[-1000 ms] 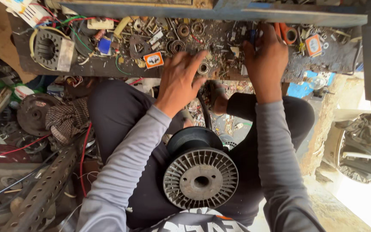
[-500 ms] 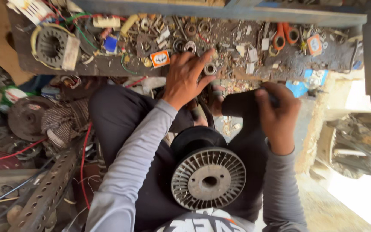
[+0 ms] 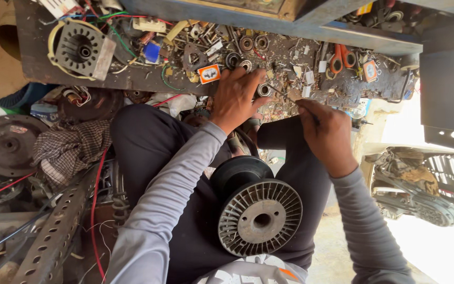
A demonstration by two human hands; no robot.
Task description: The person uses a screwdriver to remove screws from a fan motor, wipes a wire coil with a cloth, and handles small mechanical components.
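the cluttered workbench [image 3: 53, 73] runs across in front of the seated person, a finned grey spool [image 3: 258, 218] resting in the lap. the left hand [image 3: 235, 100] reaches forward, fingers closed on a small bearing [image 3: 263, 90] at the bench edge. the right hand [image 3: 329, 131], just beside it, pinches a thin tool [image 3: 285, 95] whose length points leftward at that bearing. orange-handled scissors [image 3: 337, 59] lie beyond, clear of both.

Colours showing around the cluttered workbench

Grey sleeves [image 3: 174, 184] are showing over black trousers [image 3: 148, 137]; orange-handled scissors [image 3: 336, 58], a brown checked cloth [image 3: 69, 150] and a red wire [image 3: 96, 200] are lying nearby.
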